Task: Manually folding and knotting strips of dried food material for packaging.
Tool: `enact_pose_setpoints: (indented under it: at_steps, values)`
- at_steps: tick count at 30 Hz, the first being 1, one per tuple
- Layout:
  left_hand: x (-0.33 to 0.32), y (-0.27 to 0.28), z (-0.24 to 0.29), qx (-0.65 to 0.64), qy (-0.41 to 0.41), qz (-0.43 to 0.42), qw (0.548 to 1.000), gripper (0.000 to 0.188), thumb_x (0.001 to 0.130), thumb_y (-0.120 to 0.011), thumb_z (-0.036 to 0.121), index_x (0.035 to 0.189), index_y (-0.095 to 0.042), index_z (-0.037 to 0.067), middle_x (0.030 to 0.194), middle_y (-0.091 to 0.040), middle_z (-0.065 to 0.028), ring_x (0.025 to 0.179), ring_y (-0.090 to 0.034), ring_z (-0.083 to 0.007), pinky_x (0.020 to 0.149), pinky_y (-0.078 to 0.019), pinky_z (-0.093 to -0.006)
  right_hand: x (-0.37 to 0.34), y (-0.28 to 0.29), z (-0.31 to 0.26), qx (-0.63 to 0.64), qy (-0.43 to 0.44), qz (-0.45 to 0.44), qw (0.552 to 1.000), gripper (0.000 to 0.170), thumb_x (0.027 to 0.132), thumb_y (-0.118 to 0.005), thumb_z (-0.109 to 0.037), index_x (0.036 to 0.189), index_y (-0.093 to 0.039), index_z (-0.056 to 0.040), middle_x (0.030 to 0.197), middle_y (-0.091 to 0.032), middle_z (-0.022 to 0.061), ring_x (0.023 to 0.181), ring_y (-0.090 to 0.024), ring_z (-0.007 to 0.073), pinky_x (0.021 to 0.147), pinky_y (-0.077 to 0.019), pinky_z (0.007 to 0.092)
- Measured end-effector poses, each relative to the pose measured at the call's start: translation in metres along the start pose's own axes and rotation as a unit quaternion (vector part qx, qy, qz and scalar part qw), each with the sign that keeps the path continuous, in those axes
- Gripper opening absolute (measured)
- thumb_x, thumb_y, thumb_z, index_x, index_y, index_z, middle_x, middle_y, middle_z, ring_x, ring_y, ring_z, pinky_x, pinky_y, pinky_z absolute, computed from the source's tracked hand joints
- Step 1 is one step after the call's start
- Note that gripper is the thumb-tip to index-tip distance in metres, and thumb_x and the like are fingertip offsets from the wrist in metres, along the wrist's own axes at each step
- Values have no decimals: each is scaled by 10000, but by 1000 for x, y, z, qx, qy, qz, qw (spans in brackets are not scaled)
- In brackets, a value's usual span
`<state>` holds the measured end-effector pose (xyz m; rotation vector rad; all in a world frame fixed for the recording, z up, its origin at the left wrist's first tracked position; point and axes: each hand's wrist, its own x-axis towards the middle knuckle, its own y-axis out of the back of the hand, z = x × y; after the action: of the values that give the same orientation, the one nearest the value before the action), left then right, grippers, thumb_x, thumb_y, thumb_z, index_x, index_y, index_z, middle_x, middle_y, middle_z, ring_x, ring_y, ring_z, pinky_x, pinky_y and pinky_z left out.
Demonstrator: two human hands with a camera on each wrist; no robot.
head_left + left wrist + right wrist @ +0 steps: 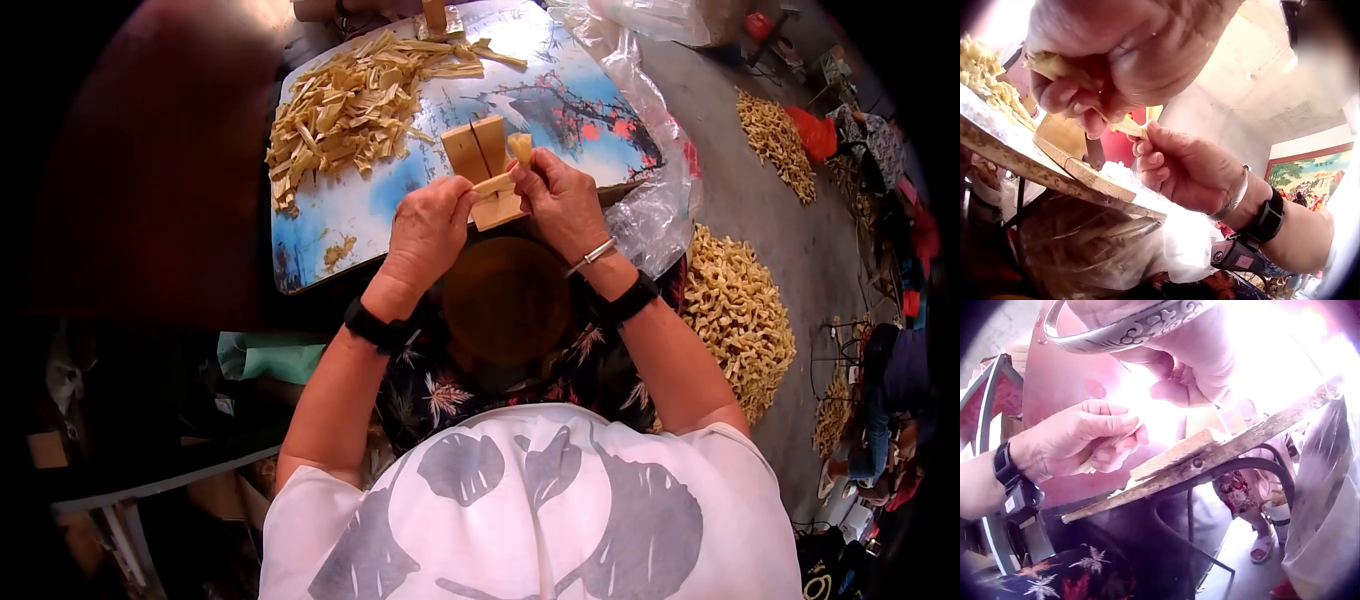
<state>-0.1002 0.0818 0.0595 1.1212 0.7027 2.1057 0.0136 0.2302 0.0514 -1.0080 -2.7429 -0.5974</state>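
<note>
Pale-yellow, thin fibrous strip (492,186) spans above the near end of the tan, slotted wooden stand (464,152). Left hand (428,228) and right hand (562,205): fingers clamped on it. Likely risks: tearing from overly hard pulling; snagging if it dips into the stand's slot.

The strip (493,185) is pale yellow; the counter (378,212) blue and white, red-blossomed; the shirt (530,505) white with grey shapes; the bracelet (1141,332) silver, scroll-patterned.

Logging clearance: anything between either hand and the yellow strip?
Nothing visible: the left hand and right hand both pinch the yellow strip directly. The wooden block shows behind it in the head view, not between.
</note>
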Motion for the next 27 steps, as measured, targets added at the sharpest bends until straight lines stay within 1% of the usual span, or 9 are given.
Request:
enact_pose_setpoints:
  at_steps: [4,11,14,16,17,19,22,23,27]
  values:
    - [23,-10,-18,20,33,22,999,105,905,-629,125,900,-633,20,746,-613,-188,694,-609,-371,621,-481,-401,30,-9,10,-75,82,58,992,203,947,-608,-223,914,-578,-25,784,-628,210,737,-616,403,619,-470,442]
    - [22,-36,-38,-17,82,32,996,112,898,-633,134,879,-638,23,755,-626,-179,673,-609,-346,622,-483,-385,41,-23,46,-229,133,43,963,149,895,-619,-203,944,-593,-65,846,-651,164,817,-625,393,697,-505,473]
    - [18,-29,-42,-42,147,24,988,136,900,-639,161,867,-634,29,742,-638,-145,678,-617,-301,634,-487,-389,45,-9,49,-218,76,-8,973,135,883,-630,-193,934,-606,-71,859,-663,150,845,-628,387,716,-512,461]
    - [14,-18,-41,-123,198,25,972,140,897,-656,165,883,-639,27,700,-626,-113,621,-590,-223,614,-478,-348,45,-1,42,-175,43,-53,982,161,923,-601,-222,949,-618,-64,837,-663,117,787,-631,301,700,-510,400]
    - [12,-20,-51,-191,201,31,960,132,899,-671,158,920,-652,29,705,-624,-52,646,-533,-112,620,-467,-291,47,5,39,-135,24,-77,988,175,944,-589,-225,945,-610,-51,810,-652,91,736,-620,239,671,-503,373]
    - [13,-14,-43,-279,216,28,935,124,902,-669,144,957,-655,34,741,-635,-29,689,-533,-83,629,-467,-272,49,13,39,-85,45,-131,987,253,999,-534,-269,964,-611,-31,768,-602,13,670,-549,102,597,-483,307]
    - [21,-1,-19,-355,211,7,911,124,928,-655,136,1022,-658,55,778,-589,49,654,-453,-23,572,-387,-198,39,18,18,-50,9,-207,977,275,1009,-511,-277,952,-607,-25,785,-611,21,678,-564,99,594,-486,283]
    - [23,-1,-12,-371,204,-4,906,128,940,-648,136,1045,-658,64,788,-564,82,626,-412,0,541,-347,-165,37,16,16,-79,60,-208,973,290,1017,-495,-281,927,-598,-26,769,-603,34,675,-562,94,593,-489,275]
    - [23,-14,-14,-369,168,-34,913,77,955,-621,112,997,-640,51,752,-550,67,592,-424,-8,505,-347,-175,38,17,-5,-106,52,-244,962,256,1003,-516,-256,921,-599,-28,777,-621,64,684,-601,142,611,-500,301]
